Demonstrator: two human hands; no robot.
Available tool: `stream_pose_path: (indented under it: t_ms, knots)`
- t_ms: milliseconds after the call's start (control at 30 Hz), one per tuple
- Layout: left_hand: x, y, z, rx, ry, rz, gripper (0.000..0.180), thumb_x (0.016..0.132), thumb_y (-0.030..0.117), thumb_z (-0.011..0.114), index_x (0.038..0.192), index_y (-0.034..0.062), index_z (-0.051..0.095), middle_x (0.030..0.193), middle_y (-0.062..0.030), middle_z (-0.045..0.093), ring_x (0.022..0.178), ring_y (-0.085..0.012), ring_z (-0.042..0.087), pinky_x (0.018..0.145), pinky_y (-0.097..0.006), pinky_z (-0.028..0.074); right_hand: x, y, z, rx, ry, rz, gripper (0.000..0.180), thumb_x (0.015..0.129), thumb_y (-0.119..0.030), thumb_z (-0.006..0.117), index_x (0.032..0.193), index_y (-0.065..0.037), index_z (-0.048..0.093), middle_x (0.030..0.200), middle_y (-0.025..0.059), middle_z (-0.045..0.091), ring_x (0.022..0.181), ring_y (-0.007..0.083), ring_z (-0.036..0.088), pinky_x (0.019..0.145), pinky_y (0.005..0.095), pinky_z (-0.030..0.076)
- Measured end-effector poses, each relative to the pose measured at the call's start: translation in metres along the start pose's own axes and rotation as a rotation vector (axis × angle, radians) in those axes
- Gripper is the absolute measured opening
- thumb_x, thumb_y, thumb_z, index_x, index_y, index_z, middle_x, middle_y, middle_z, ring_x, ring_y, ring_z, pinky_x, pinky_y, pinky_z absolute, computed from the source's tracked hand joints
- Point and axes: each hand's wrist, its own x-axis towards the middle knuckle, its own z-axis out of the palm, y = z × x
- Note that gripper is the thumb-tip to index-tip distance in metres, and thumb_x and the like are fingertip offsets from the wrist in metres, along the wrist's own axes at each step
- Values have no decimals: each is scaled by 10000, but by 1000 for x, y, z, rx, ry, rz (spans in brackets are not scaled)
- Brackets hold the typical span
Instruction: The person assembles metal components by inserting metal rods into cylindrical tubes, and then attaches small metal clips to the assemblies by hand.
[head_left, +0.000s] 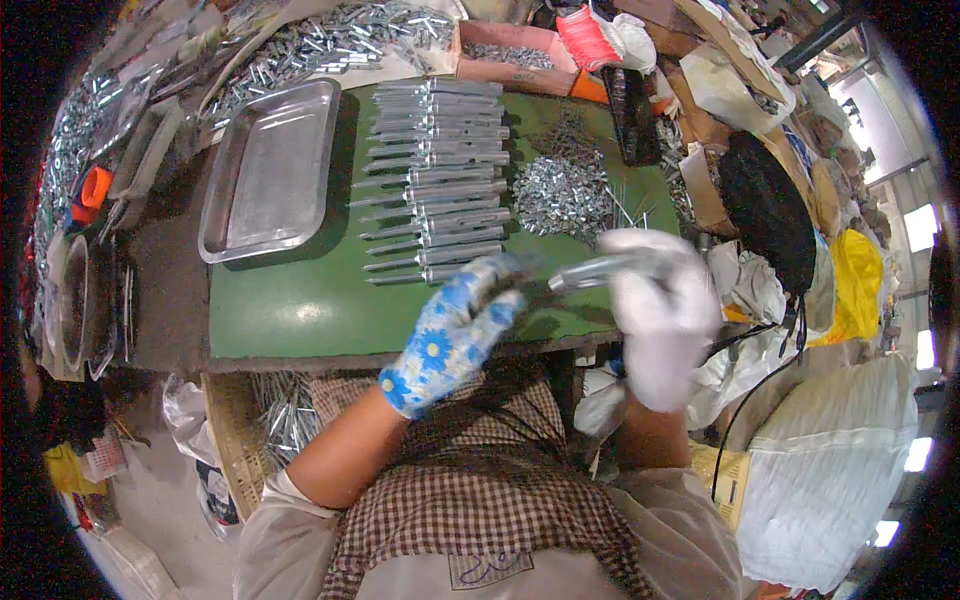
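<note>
My right hand, in a white glove and smeared by motion, grips a shiny metal rod-like piece that points left over the table's front part. Left of it my left hand, in a blue flowered glove, has its fingers curled together. A blurred grey bit shows at its fingertips, too unclear to name. Just beyond the left hand, a column of slim metal bolts with sleeves lies side by side on the green tabletop, their thin ends to the left. A heap of small metal nuts or sleeves lies right of them.
A shallow metal tray stands at the left of the tabletop. Behind are a pink box of small parts and a wide pile of metal pieces. A black bag and white sack are at the right.
</note>
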Motion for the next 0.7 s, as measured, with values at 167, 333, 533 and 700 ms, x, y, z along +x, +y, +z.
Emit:
stream_pose_path:
  t_ms: [167,333,533,700]
  knots:
    - [0,0,-6,-297,101,-5,312,950,130,502,1223,-13,549,1220,-129,572,1154,-192,519,1007,-336,385,8,22,-14,-243,-48,15,213,760,-38,692,973,-31,675,854,63,654,739,118,619,678,247,486]
    - [0,-7,-5,-100,70,29,313,954,146,493,1212,-19,557,1218,-129,586,1155,-214,533,999,-336,392,9,14,-24,-156,202,-173,219,782,10,653,998,-20,668,884,58,655,789,110,619,706,244,494]
    - [2,2,-7,27,57,1,322,956,153,489,1218,-24,553,1216,-125,592,1160,-219,532,1013,-334,379,5,9,-20,75,311,-43,168,810,-20,654,978,-17,651,848,73,658,773,103,626,675,258,493]
    - [10,6,-8,-91,109,72,320,964,144,470,1224,-27,544,1211,-119,590,1144,-200,536,1004,-325,386,8,21,-17,-236,162,-178,200,798,-13,660,998,-21,654,869,73,645,785,108,619,699,241,486]
